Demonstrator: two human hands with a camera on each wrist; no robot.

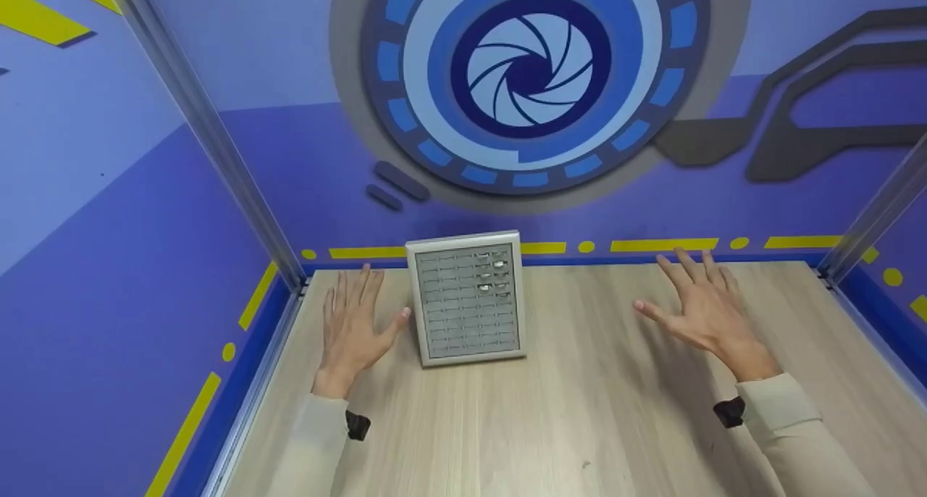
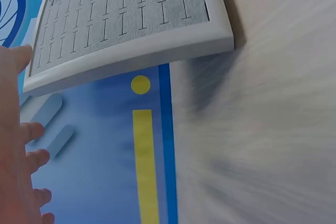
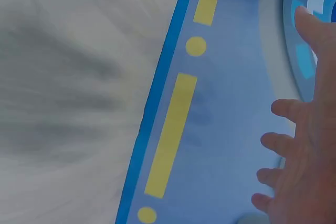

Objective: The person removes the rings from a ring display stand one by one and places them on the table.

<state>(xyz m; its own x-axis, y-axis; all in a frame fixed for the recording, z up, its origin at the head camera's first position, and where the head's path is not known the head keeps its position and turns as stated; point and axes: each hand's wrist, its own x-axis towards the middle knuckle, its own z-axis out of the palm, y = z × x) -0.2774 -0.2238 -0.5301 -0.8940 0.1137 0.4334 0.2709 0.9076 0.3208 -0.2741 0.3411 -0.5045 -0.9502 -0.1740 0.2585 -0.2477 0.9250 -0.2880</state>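
A white-framed ring display (image 1: 471,323) with a grey slotted insert stands upright, leaning slightly back, on the wooden table. Several silver rings (image 1: 500,264) sit in slots at its upper right; the other slots show no rings. My left hand (image 1: 355,341) is just left of the display, fingers straight, its thumb tip close to the frame's left edge. In the left wrist view the display's lower rim (image 2: 131,59) appears beside the thumb. My right hand (image 1: 706,312), fingers spread and holding nothing, hovers over the table's right side, well apart from the display.
The wooden tabletop (image 1: 558,410) ends at a blue printed back wall (image 1: 290,164) with yellow marks and a round aperture graphic. Metal posts (image 1: 239,171) rise at the corners, and side panels close in left and right. Dark wrist straps show at both cuffs.
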